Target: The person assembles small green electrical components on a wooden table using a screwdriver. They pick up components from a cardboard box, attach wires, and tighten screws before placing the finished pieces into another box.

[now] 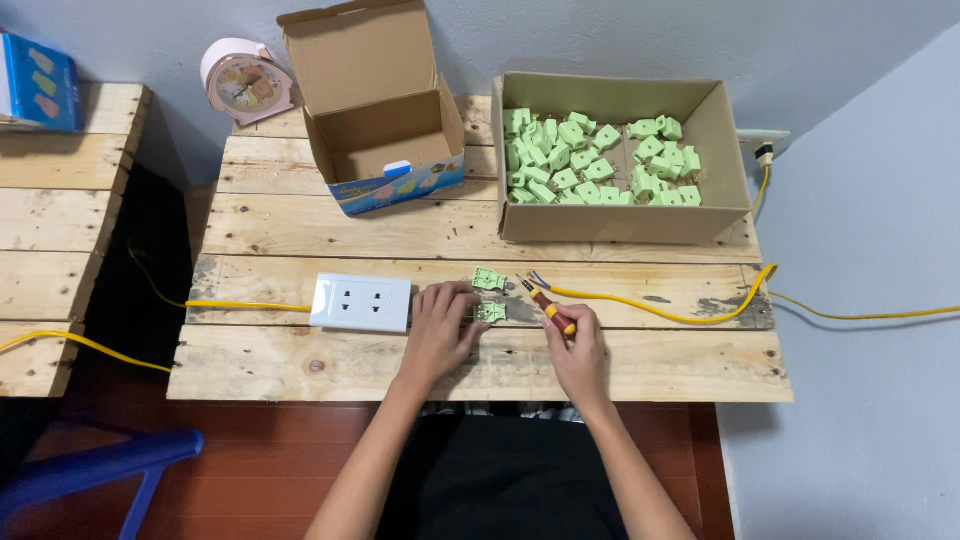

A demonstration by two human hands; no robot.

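Left hand (440, 325): pinned a green connector (490, 312) to the wooden table (300, 360).
Right hand (578, 350): gripped a screwdriver (548, 305), tip toward that connector.
Nearby: second green connector (489, 279), yellow cable (660, 310).

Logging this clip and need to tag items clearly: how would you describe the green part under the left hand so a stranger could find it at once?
Start at the wooden pallet table and find the white double socket near its front edge. Just right of it, the left hand pins down a small green part. Unlike the twin part lying free just behind it and the heap in the big box, this one is touched by fingers.
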